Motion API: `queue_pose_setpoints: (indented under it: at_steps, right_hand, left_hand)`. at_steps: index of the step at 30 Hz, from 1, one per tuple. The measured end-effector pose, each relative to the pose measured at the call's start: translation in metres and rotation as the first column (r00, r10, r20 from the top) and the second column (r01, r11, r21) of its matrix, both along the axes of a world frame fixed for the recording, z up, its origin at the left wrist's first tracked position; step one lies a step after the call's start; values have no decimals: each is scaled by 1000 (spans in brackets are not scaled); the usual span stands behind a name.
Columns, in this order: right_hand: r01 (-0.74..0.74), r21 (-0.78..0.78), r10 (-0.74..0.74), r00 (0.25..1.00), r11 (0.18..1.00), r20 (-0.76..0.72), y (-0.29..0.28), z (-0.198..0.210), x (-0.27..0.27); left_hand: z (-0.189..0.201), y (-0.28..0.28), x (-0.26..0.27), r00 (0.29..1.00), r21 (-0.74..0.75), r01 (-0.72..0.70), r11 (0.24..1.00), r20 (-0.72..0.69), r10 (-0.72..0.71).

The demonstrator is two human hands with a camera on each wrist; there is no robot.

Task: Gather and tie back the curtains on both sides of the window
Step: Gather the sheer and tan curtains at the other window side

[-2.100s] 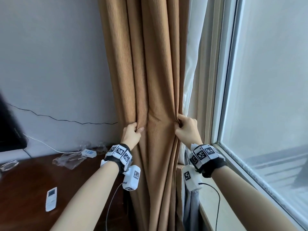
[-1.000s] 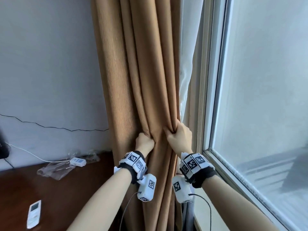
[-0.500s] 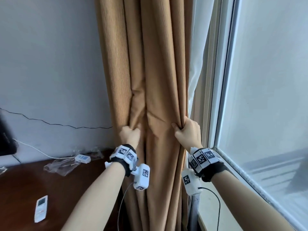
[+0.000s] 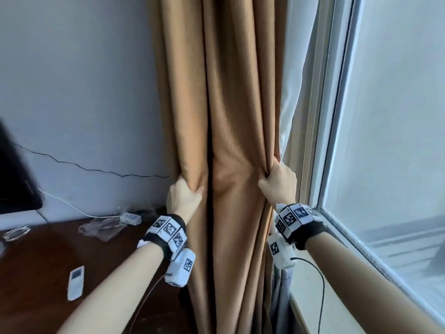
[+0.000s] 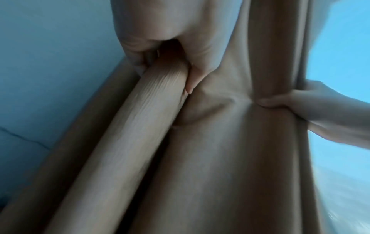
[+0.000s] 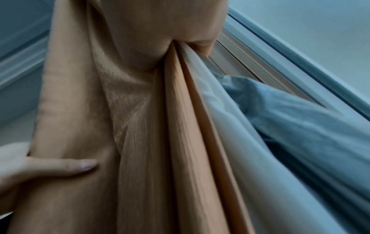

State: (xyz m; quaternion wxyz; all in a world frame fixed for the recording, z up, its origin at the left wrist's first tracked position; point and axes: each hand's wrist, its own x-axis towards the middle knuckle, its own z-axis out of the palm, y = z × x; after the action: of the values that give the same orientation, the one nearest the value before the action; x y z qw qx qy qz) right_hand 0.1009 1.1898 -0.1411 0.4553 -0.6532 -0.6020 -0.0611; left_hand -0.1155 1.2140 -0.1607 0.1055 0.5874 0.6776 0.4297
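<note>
Tan curtain (image 4: 231,104) hangs between the wall on the left and the window (image 4: 395,116) on the right. We grip its left fold with our left hand (image 4: 184,198), fingers curled round it, and pinch its right edge in our right hand (image 4: 279,186).

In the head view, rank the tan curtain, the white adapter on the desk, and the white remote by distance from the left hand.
1. Tan curtain: gripped by the left hand.
2. White adapter: left of it, by the wall.
3. White remote: farthest, lower left on the desk.
</note>
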Motion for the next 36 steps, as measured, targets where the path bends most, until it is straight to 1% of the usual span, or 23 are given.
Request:
queue_pose_setpoints:
  at_steps: [3, 5, 7, 8, 9, 12, 14, 16, 18, 20, 22, 23, 25, 27, 28, 29, 30, 31, 32, 33, 34, 36]
  right_hand:
    - [25, 3, -25, 1000, 1000, 0, -3, -1, -3]
    - [28, 12, -28, 1000, 1000, -4, -6, -2, -5]
    - [26, 13, -26, 999, 1000, -34, -7, -1, -9]
    - [28, 11, -27, 998, 1000, -54, -8, -2, -11]
    - [28, 9, -27, 997, 1000, -74, -7, -2, -13]
    - [21, 9, -20, 994, 1000, -112, -5, -4, -17]
    - [0, -1, 0, 994, 1000, -114, -3, -4, -18]
    - [-30, -14, 28, 992, 999, -125, -2, -3, -17]
    - [-83, -13, 80, 986, 996, -149, -4, -3, -17]
    - [-156, -21, 148, 965, 987, -219, -10, 0, -19]
    - [-226, -43, 206, 938, 973, -280, -15, 2, -19]
    - [-247, -48, 226, 937, 968, -266, -17, 3, -17]
    - [-244, -66, 231, 960, 968, -159, -17, 1, -8]
    - [-223, -101, 214, 972, 969, -91, -14, -2, 5]
    - [-228, -109, 218, 971, 968, -97, -14, -3, 12]
    - [-237, -113, 224, 967, 965, -118, -14, -4, 17]
    - [-247, -118, 230, 963, 962, -140, -15, -4, 21]
    - [-252, -123, 232, 960, 960, -158, -17, -5, 23]
    - [-251, -123, 230, 959, 960, -164, -17, -5, 25]
    - [-245, -120, 224, 961, 962, -164, -16, -6, 26]
    - [-235, -114, 215, 963, 965, -162, -15, -7, 27]
    - [-222, -100, 205, 967, 970, -150, -14, -6, 26]
  left_hand:
    - [-12, -15, 35, 974, 47, 192, 980, -132, -184]
    - [-22, -27, 62, 921, 16, 316, 949, -244, -303]
    - [-29, -40, 87, 869, -29, 386, 922, -323, -374]
    - [-32, -44, 96, 851, -37, 412, 911, -341, -399]
    - [-34, -47, 104, 840, -26, 442, 897, -338, -424]
    - [-35, -50, 111, 820, 29, 529, 848, -274, -502]
    - [-35, -50, 109, 822, 95, 541, 836, -272, -501]
    - [-33, -48, 105, 824, 123, 537, 834, -289, -488]
    - [-25, -42, 104, 811, 75, 539, 839, -314, -493]
    - [-16, -36, 106, 789, -15, 539, 842, -340, -511]
    - [-12, -33, 108, 761, -98, 558, 824, -336, -555]
    - [-12, -32, 107, 744, -129, 570, 812, -340, -576]
    - [-15, -23, 102, 703, -159, 609, 777, -346, -621]
    - [-15, -10, 89, 678, -121, 672, 731, -296, -672]
    - [-14, -3, 79, 689, -55, 684, 727, -276, -670]
    - [-12, 5, 68, 731, 53, 663, 747, -261, -630]
    - [-10, 11, 57, 795, 188, 601, 777, -234, -559]
    - [-9, 17, 45, 865, 301, 502, 811, -180, -469]
    - [-7, 24, 32, 922, 367, 383, 848, -105, -371]
    - [-5, 31, 20, 962, 381, 262, 887, -27, -272]
    - [-4, 38, 7, 985, 350, 144, 926, 44, -170]
    - [1, 51, -14, 986, 247, -42, 968, 166, 1]
